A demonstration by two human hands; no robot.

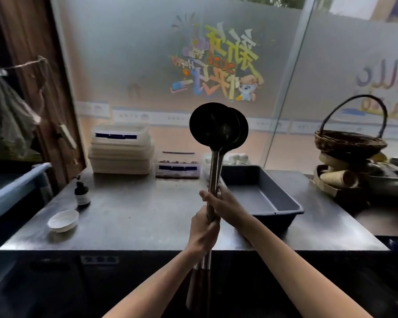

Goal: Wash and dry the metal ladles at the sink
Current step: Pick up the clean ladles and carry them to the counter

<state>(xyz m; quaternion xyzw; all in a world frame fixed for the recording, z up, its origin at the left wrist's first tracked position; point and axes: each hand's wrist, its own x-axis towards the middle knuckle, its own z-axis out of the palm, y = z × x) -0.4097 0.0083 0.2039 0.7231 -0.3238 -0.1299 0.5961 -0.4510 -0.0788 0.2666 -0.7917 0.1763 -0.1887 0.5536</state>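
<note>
Two metal ladles (218, 131), dark bowls overlapping and long handles bundled together, stand upright above the steel counter (136, 216), just left of the grey tub (274, 198). Left hand (202, 232) clenches the handles low; right hand (221, 200) wraps them just above, forearm crossing from the right. Both shafts pass through the curled fingers.

Both hands (213, 215) fisted, arms fwd
</note>
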